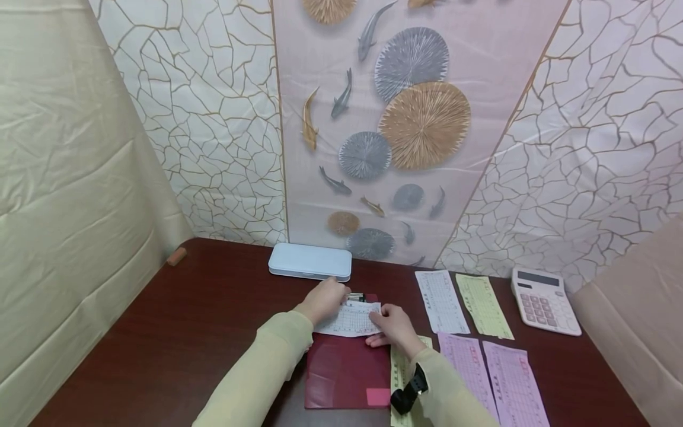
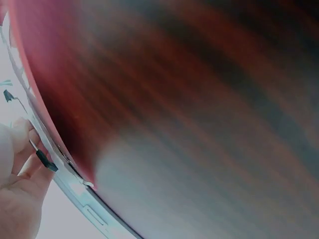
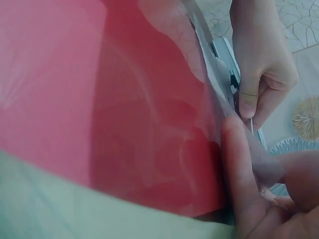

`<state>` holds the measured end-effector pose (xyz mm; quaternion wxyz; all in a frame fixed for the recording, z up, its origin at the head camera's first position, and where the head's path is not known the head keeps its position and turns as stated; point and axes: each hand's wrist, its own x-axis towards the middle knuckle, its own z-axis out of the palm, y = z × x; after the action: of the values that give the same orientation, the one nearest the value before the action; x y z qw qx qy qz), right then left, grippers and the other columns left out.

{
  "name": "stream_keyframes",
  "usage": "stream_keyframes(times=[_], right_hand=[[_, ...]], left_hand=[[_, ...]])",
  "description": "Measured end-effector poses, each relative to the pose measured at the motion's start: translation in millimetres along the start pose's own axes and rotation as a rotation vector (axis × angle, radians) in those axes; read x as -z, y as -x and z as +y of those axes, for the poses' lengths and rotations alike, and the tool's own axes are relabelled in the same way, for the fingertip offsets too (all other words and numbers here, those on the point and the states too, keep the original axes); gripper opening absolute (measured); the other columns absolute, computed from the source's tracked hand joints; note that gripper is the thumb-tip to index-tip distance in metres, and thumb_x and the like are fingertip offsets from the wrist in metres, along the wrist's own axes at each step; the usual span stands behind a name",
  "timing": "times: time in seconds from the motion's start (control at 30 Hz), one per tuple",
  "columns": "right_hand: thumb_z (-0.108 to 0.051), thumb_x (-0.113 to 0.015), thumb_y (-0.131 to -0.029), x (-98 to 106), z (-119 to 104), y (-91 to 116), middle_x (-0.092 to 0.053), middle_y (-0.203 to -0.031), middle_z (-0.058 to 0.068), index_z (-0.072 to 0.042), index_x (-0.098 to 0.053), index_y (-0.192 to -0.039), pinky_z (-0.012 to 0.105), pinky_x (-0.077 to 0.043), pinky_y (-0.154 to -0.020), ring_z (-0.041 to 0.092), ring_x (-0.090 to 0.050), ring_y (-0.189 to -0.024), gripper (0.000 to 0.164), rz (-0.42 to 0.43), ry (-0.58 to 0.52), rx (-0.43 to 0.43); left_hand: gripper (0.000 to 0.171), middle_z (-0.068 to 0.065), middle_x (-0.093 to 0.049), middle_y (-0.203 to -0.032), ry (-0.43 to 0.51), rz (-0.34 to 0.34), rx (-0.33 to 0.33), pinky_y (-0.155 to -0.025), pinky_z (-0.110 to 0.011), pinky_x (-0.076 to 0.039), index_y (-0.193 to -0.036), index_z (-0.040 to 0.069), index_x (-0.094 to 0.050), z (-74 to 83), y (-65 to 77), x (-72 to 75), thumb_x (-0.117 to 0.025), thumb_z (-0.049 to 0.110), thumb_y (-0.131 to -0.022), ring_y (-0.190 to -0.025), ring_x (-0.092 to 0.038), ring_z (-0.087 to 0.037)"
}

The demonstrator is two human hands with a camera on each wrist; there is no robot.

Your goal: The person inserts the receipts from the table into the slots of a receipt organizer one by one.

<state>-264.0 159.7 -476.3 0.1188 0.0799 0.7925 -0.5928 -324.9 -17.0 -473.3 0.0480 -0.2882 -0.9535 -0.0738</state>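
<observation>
A dark red clipboard (image 1: 347, 370) lies on the table with its clip (image 1: 356, 297) at the far end. My left hand (image 1: 324, 298) grips this clip; in the left wrist view the clip's black-tipped wire (image 2: 46, 160) shows against the fingers. Across the upper part of the board, just below the clip, lies a white printed slip (image 1: 349, 320) with a grid of lines. My right hand (image 1: 396, 327) pinches the slip's right end, thumb on top and fingers beneath. In the right wrist view, the glossy red board (image 3: 149, 114) fills much of the picture.
A yellow slip (image 1: 397, 370) lies partly under my right forearm. To the right are a white slip (image 1: 441, 301), another yellow slip (image 1: 484, 305), two purple slips (image 1: 516, 379) and a calculator (image 1: 545, 301). Behind the clipboard stands a pale blue case (image 1: 310, 261). A small brown block (image 1: 176, 257) sits far left.
</observation>
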Motion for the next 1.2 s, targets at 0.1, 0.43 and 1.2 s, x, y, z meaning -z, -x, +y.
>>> stream_keyframes(times=[0.1,0.43,1.2], right_hand=[[-0.010,-0.050,-0.096,0.2,-1.2,-1.6,-0.061,-0.070,0.020,-0.004,-0.038,-0.080,0.033,-0.056,-0.047,0.023,-0.065,-0.049,0.021,-0.009,0.007,-0.002],[-0.014,-0.053,-0.096,3.5,-1.1,-15.8,-0.061,-0.067,0.018,-0.003,-0.041,-0.083,0.031,-0.054,-0.045,0.019,-0.063,-0.045,0.021,-0.005,0.130,-0.005],[-0.012,-0.062,-0.091,2.7,-8.2,-16.1,-0.061,-0.058,0.013,0.002,-0.054,-0.087,0.029,-0.052,-0.042,0.013,-0.058,-0.039,0.017,0.054,0.224,0.031]], left_hand=[[0.015,0.003,-0.063,-0.075,0.014,-0.008,0.013,-0.071,-0.030,-0.050,-0.083,0.015,-0.070,-0.2,-0.4,0.4,-0.060,0.006,-0.089,-0.080,-0.057,-0.016],[0.016,0.001,-0.070,-0.095,0.048,-0.026,0.030,-0.081,-0.032,-0.052,-0.103,0.016,-0.073,2.2,-1.8,-3.0,-0.062,0.013,-0.090,-0.096,-0.060,-0.020],[0.021,0.001,-0.071,-0.101,0.066,-0.037,0.043,-0.086,-0.031,-0.051,-0.109,0.017,-0.072,-0.6,3.0,2.7,-0.066,0.018,-0.089,-0.099,-0.061,-0.019]])
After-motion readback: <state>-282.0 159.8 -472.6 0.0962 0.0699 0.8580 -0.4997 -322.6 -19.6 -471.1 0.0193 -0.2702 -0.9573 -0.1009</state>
